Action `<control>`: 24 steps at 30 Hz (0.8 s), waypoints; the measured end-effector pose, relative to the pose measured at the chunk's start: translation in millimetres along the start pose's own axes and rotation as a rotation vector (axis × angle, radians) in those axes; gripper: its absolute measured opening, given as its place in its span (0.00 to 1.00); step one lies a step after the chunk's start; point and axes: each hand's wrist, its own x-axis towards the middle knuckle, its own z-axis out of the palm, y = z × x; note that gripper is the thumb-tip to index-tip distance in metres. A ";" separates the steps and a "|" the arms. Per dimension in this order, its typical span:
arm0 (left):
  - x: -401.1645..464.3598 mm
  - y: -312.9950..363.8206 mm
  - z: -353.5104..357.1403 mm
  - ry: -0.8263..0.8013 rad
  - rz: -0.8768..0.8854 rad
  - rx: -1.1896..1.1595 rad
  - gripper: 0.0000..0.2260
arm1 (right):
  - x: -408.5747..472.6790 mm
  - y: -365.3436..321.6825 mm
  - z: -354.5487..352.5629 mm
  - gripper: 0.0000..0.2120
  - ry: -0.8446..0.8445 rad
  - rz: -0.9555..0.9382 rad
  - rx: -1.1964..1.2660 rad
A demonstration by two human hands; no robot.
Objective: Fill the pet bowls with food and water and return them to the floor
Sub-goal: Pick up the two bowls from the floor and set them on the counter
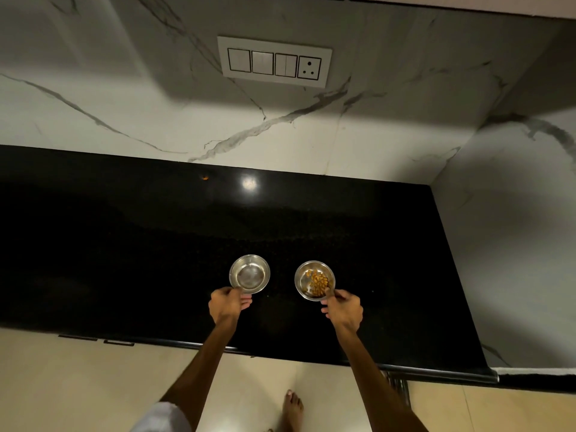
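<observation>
Room: a kitchen corner with white veined marble walls, a switch panel on the back wall, and pale floor tiles below
Desk: a glossy black stone desk running into the corner, with a lamp glare on it
Left bowl: a small steel bowl standing on the desk near the front; it looks shiny inside, and whether it holds water I cannot tell
Right bowl: a matching steel food bowl, just beside the first but apart from it, with brown kibble lying in it
Left hand: the left hand pinches the near rim of the left bowl, fingers curled round it
Right hand: the right hand grips the near rim of the food bowl, thumb over the edge
Stage: judging by the grips, both bowls seem ready to be carried down to the floor
Risk: each bowl hangs from one rim pinch, so it may tilt on lifting; kibble could slide out, or any water slop over, and the smooth steel could slip
Foot: a bare foot stands right below, where a spill would land
</observation>
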 end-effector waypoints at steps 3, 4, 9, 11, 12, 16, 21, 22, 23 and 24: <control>-1.3 -0.9 -2.4 -0.002 -0.003 -0.004 0.09 | -2.6 1.5 -1.8 0.13 0.011 -0.017 -0.002; -1.8 -1.1 -2.7 -0.003 -0.003 -0.006 0.09 | -3.2 1.6 -2.9 0.13 0.020 -0.019 -0.012; -6.9 -2.5 -6.8 0.000 -0.014 -0.026 0.09 | -9.7 1.4 -7.9 0.13 0.066 -0.024 -0.013; -9.9 -4.2 -9.3 0.000 -0.023 -0.038 0.10 | -13.5 1.4 -9.4 0.13 0.077 -0.034 -0.013; -11.5 -5.0 -10.6 -0.002 -0.024 -0.039 0.10 | -15.4 1.8 -10.3 0.13 0.080 -0.038 -0.010; -17.4 -7.1 -16.5 -0.020 -0.023 -0.025 0.08 | -23.9 4.8 -13.3 0.13 0.081 -0.054 0.005; -28.4 -10.3 -25.3 -0.053 -0.001 0.019 0.09 | -38.8 7.9 -16.9 0.12 0.085 -0.074 0.019; -31.5 -10.8 -27.1 -0.066 0.011 0.024 0.09 | -42.3 8.1 -17.7 0.11 0.088 -0.075 0.021; -34.5 -11.1 -28.9 -0.079 0.020 0.029 0.09 | -45.7 8.4 -18.5 0.11 0.090 -0.077 0.023; -37.2 -10.9 -29.9 -0.091 0.027 0.032 0.09 | -48.4 8.8 -19.4 0.10 0.091 -0.079 0.026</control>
